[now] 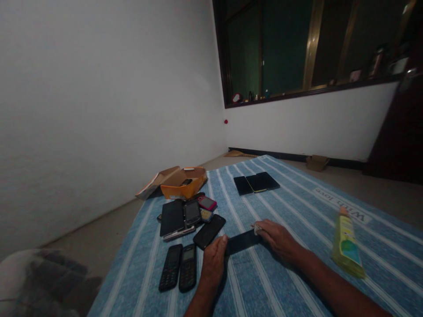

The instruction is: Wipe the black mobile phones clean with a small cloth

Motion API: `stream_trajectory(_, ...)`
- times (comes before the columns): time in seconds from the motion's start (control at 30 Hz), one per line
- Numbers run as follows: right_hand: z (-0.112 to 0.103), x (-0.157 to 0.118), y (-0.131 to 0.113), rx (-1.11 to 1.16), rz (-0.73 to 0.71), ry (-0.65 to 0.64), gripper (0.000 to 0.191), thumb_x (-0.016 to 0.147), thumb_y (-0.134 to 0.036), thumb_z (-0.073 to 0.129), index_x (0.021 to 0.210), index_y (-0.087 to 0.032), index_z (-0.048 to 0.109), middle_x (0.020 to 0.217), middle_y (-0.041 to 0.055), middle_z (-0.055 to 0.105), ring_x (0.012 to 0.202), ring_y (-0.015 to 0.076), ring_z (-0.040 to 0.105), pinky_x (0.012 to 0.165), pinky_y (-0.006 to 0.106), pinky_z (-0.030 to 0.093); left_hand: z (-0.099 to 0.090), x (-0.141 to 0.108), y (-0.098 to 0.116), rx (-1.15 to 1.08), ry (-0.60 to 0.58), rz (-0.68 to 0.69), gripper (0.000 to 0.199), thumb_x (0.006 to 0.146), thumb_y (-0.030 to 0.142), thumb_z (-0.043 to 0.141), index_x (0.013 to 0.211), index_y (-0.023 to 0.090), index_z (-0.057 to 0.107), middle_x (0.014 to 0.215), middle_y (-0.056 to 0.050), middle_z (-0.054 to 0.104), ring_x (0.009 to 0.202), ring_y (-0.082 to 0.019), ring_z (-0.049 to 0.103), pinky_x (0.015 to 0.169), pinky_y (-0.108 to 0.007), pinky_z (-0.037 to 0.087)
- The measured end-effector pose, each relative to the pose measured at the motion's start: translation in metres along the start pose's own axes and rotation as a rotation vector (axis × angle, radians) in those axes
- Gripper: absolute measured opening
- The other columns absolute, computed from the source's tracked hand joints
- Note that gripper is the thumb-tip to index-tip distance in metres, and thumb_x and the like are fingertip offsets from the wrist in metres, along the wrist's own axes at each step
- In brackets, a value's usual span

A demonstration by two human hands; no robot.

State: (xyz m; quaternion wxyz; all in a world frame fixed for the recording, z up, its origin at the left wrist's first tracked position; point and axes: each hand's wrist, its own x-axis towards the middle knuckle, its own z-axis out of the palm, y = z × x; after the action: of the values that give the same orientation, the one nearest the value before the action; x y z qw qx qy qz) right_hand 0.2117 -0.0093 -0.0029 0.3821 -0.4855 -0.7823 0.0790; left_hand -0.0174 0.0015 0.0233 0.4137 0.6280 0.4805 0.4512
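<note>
Just above the blue striped cloth, a dark smartphone lies sideways between my two hands. My left hand grips its left end, thumb along the edge. At the other end, my right hand pinches a small pale cloth or tissue against the phone. To the left of my left hand rest two black keypad phones side by side. A black phone touches a pile of mixed phones, among them a large dark one and a pink-edged one.
An open orange box with a phone inside stands at the far left of the striped cloth. Several dark smartphones lie farther back. At right is a yellow-green packet. A small cardboard box sits on the floor.
</note>
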Motion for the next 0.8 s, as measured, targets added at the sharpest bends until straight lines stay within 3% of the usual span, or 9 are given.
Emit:
stream_trajectory(0.17, -0.001, 0.002, 0.005, 0.217, 0.014, -0.015, 0.028, 0.101, -0.030, 0.039, 0.090, -0.022, 0.063, 0.090, 0.0041, 0.065, 0.084, 0.0182, 0.061, 0.076, 0.031, 0.047, 0.000, -0.001, 0.001, -0.011, 0.004, 0.007, 0.052, 0.075, 0.071, 0.056, 0.056, 0.022, 0.055, 0.060, -0.001, 0.055, 0.066, -0.020, 0.051, 0.064, -0.029, 0.041)
stream_trajectory(0.33, 0.003, 0.010, 0.005, 0.229, 0.001, 0.031, 0.027, 0.101, -0.032, 0.040, 0.097, -0.022, 0.064, 0.087, 0.0036, 0.062, 0.081, 0.0177, 0.060, 0.075, 0.030, 0.047, 0.000, -0.001, -0.004, -0.011, -0.008, 0.042, 0.054, 0.076, 0.071, 0.057, 0.057, 0.020, 0.057, 0.058, 0.000, 0.054, 0.062, -0.018, 0.049, 0.061, -0.029, 0.039)
stream_trajectory(0.47, 0.008, 0.019, 0.005, 0.196, -0.027, 0.050, 0.029, 0.101, -0.034, 0.040, 0.090, -0.021, 0.064, 0.081, 0.0027, 0.060, 0.074, 0.0170, 0.058, 0.069, 0.029, 0.046, 0.002, -0.003, -0.004, 0.005, -0.049, 0.040, 0.059, 0.077, 0.074, 0.053, 0.060, 0.018, 0.059, 0.059, 0.001, 0.050, 0.061, -0.017, 0.046, 0.060, -0.028, 0.037)
stream_trajectory(0.6, 0.017, 0.031, 0.003, 0.229, -0.073, 0.041, 0.029, 0.101, -0.034, 0.039, 0.090, -0.021, 0.063, 0.083, 0.0037, 0.061, 0.078, 0.0170, 0.058, 0.074, 0.029, 0.046, 0.001, -0.005, -0.003, 0.016, -0.061, 0.047, 0.054, 0.081, 0.069, 0.050, 0.069, 0.018, 0.062, 0.069, -0.001, 0.058, 0.069, -0.019, 0.052, 0.067, -0.029, 0.042)
stream_trajectory(0.8, 0.029, 0.049, 0.000, 0.271, -0.102, 0.071, 0.028, 0.102, -0.034, 0.040, 0.095, -0.022, 0.064, 0.083, 0.0034, 0.060, 0.078, 0.0169, 0.057, 0.074, 0.029, 0.046, -0.005, 0.000, -0.006, 0.117, 0.028, 0.049, 0.049, 0.085, 0.060, 0.045, 0.083, 0.017, 0.068, 0.084, -0.008, 0.069, 0.088, -0.027, 0.064, 0.084, -0.036, 0.047)
